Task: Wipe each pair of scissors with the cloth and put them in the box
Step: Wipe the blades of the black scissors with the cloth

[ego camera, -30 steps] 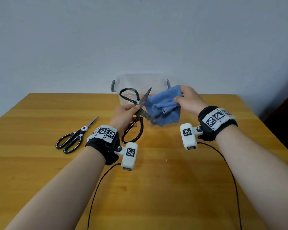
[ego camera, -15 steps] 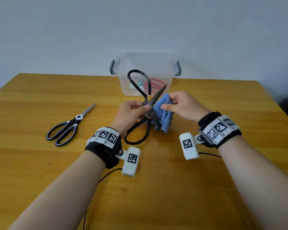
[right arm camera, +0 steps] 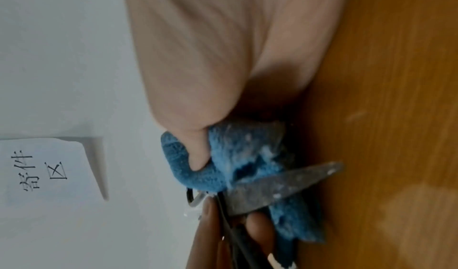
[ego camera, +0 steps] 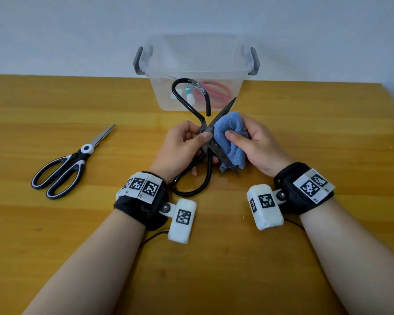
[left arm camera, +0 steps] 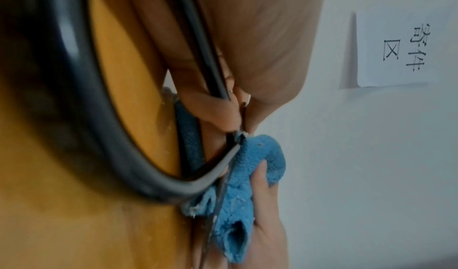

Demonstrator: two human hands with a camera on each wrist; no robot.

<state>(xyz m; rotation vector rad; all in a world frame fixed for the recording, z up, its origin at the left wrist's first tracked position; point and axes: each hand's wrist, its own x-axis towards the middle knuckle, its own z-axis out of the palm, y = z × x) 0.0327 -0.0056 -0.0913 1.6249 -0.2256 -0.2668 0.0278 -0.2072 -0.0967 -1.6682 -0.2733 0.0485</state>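
Note:
Above the middle of the table my left hand pinches the black iron scissors at their pivot, blades spread apart. One dark blade lies against the blue cloth, which my right hand grips bunched up between thumb and fingers. The big black handle loop fills the left wrist view, with the blue cloth beyond it. A second pair of scissors, black and white handled, lies shut on the table at the left. The clear plastic box stands at the back centre.
Inside the box lie red-handled scissors and another small item. The wooden table is backed by a pale wall with a paper sign. Thin black cables run from the wrist cameras toward the table's near edge.
The view tilted down. My hands came lower, toward the table. The right hand bunched the hanging cloth and closed it around the lower blade of the black scissors.

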